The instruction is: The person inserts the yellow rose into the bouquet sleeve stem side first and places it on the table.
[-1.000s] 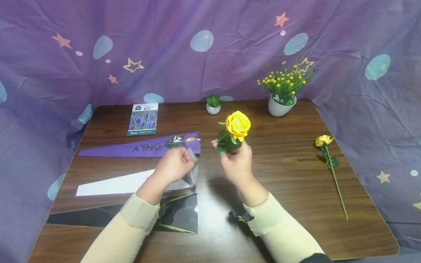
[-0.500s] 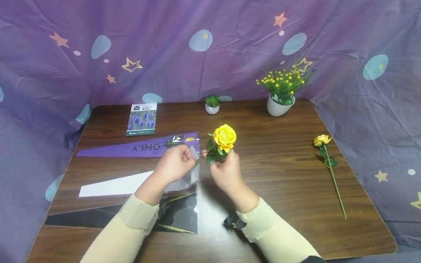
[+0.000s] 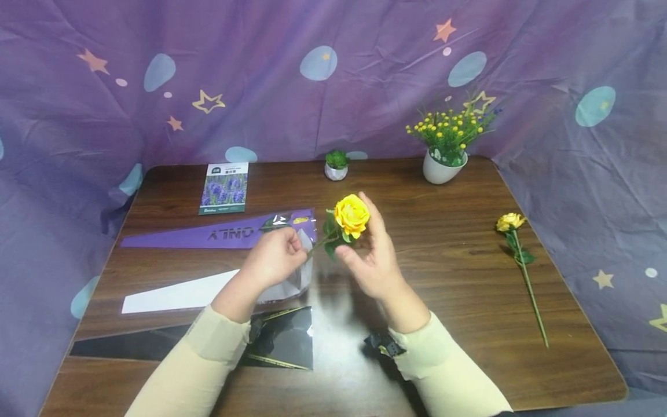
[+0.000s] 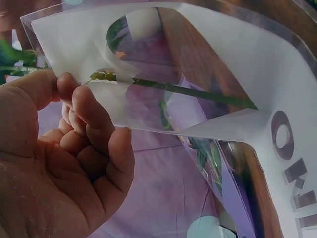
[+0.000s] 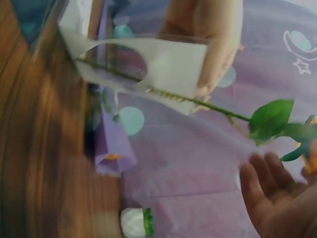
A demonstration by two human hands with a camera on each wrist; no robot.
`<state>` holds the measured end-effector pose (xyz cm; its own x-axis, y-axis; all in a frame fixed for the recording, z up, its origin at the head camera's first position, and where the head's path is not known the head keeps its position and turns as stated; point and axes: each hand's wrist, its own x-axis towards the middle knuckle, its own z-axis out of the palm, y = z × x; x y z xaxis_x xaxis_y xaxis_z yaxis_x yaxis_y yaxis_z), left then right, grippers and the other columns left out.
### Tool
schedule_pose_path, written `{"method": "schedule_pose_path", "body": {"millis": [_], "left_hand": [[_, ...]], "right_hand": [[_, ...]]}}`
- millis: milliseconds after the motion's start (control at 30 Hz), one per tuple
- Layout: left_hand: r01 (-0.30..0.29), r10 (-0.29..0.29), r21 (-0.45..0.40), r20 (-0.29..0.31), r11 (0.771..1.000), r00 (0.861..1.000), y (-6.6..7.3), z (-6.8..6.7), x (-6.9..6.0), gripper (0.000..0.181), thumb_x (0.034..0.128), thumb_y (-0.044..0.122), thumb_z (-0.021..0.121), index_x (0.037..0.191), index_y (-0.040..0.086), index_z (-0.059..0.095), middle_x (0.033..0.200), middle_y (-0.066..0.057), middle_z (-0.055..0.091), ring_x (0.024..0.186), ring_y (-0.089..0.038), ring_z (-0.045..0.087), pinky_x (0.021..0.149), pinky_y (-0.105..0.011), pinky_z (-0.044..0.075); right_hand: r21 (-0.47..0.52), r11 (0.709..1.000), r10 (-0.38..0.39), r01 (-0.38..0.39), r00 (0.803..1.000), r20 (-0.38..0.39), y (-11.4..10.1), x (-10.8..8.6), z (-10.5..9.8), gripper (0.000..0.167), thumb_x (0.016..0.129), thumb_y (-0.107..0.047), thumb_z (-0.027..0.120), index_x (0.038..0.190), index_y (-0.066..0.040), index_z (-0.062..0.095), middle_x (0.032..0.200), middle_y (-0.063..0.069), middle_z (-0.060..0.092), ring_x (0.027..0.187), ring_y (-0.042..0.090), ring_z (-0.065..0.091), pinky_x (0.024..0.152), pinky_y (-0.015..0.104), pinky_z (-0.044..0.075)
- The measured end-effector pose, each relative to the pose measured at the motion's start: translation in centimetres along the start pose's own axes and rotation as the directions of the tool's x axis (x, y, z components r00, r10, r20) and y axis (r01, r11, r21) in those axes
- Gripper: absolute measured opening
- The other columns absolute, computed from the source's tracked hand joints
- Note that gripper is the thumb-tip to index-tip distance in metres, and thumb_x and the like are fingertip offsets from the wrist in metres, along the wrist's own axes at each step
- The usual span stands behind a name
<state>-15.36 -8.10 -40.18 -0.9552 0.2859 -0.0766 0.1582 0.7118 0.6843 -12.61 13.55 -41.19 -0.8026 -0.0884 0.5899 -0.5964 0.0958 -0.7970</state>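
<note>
A rose stem (image 4: 193, 91) lies inside the middle sleeve (image 3: 182, 294)

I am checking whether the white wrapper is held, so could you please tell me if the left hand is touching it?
Touching: in the left wrist view, the left hand pinches the white wrapper at its edge.

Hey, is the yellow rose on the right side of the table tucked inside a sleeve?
No, the head view shows that rose lying bare on the table, apart from the white sleeve.
</note>
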Motion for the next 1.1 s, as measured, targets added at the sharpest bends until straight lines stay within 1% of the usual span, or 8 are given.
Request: {"method": "schedule_pose_path", "body": {"millis": [100,200,300,400,500,633,800,1100], "left_hand": [[-0.01,0.01,0.006,0.007,1.0,1.0,0.1,-0.1,0.0,0.01,0.0899,0.015,0.071,0.087,0.01,0.064,0.08,-0.002,0.067,0.069,-0.018,0.06,0.067,-0.036,0.053],[-0.012,0.012,0.005,0.022,1.0,1.0,0.2,-0.1,0.0,0.008,0.0893,0.015,0.071,0.088,0.01,0.065,0.081,-0.002,0.068,0.07,-0.019,0.061,0.068,-0.037,0.053],[-0.019,0.019,0.004,0.018,1.0,1.0,0.3,0.0,0.0,0.007,0.0891,0.014,0.07,0.088,0.01,0.064,0.08,-0.002,0.067,0.07,-0.019,0.061,0.07,-0.037,0.054],[-0.044,0.044,-0.004,0.009,0.999,0.999,0.4,0.1,-0.1,0.007,0.0889,0.013,0.07,0.087,0.01,0.064,0.078,-0.002,0.066,0.07,-0.019,0.061,0.07,-0.038,0.054],[-0.07,0.07,-0.022,0.009,0.997,0.998,0.6,0.0,-0.1,0.008,0.0904,0.013,0.07,0.088,0.009,0.063,0.077,-0.002,0.065,0.069,-0.019,0.06,0.069,-0.038,0.054],[-0.079,0.08,-0.046,0.004,0.996,0.997,0.9,-0.1,-0.1,0.012,0.0942,0.015,0.07,0.088,0.009,0.062,0.077,-0.002,0.066,0.067,-0.018,0.061,0.067,-0.037,0.054],[-0.078,0.078,-0.057,-0.002,0.995,0.997,1.0,-0.1,-0.3,0.015,0.0983,0.019,0.071,0.089,0.009,0.062,0.077,-0.001,0.066,0.065,-0.017,0.06,0.063,-0.034,0.053],[-0.113,0.109,-0.105,-0.043,0.988,0.993,1.1,0.0,-0.6,0.016,0.1004,0.02,0.07,0.091,0.009,0.063,0.076,-0.002,0.065,0.063,-0.017,0.058,0.057,-0.034,0.052]], "right_hand": [[0.063,0.998,-0.024,0.032,0.993,-0.113,-0.4,0.4,-0.1,0.061,0.1,-0.022,0.074,0.143,0.015,0.05,0.127,0.015,0.066,0.115,0.018,0.064,0.102,0.033,0.054],[0.027,0.999,-0.031,0.038,0.976,-0.214,-0.7,0.6,-0.2,0.042,0.091,0.001,0.076,0.128,0.015,0.063,0.114,0.005,0.069,0.101,0.015,0.065,0.088,0.025,0.058],[-0.021,0.999,-0.037,0.033,0.964,-0.263,-0.9,0.6,-0.4,0.041,0.083,0.01,0.077,0.123,0.013,0.068,0.11,0.001,0.07,0.095,0.013,0.066,0.08,0.022,0.058],[-0.023,0.999,-0.051,0.046,0.956,-0.29,-0.8,0.5,-0.5,0.049,0.082,0.014,0.076,0.13,0.013,0.063,0.113,-0.001,0.073,0.092,0.011,0.067,0.075,0.02,0.056],[-0.029,0.997,-0.08,0.075,0.954,-0.289,-0.7,0.3,-0.5,0.053,0.082,0.017,0.074,0.133,0.013,0.06,0.117,0.002,0.074,0.092,0.01,0.067,0.07,0.02,0.055],[-0.061,0.993,-0.113,0.101,0.96,-0.255,-0.6,0.2,-0.4,0.047,0.081,0.018,0.075,0.127,0.013,0.063,0.119,0.014,0.074,0.09,0.01,0.068,0.069,0.02,0.057],[-0.101,0.992,-0.101,0.079,0.967,-0.232,-0.7,0.1,-0.1,0.046,0.08,0.018,0.079,0.124,0.011,0.067,0.112,0.027,0.072,0.084,0.01,0.066,0.067,0.019,0.056],[-0.215,0.976,-0.013,-0.024,0.986,-0.168,-0.6,-0.4,0.3,0.045,0.08,0.009,0.087,0.123,0.005,0.073,0.11,0.021,0.076,0.079,0.02,0.068,0.067,0.021,0.058]]}}
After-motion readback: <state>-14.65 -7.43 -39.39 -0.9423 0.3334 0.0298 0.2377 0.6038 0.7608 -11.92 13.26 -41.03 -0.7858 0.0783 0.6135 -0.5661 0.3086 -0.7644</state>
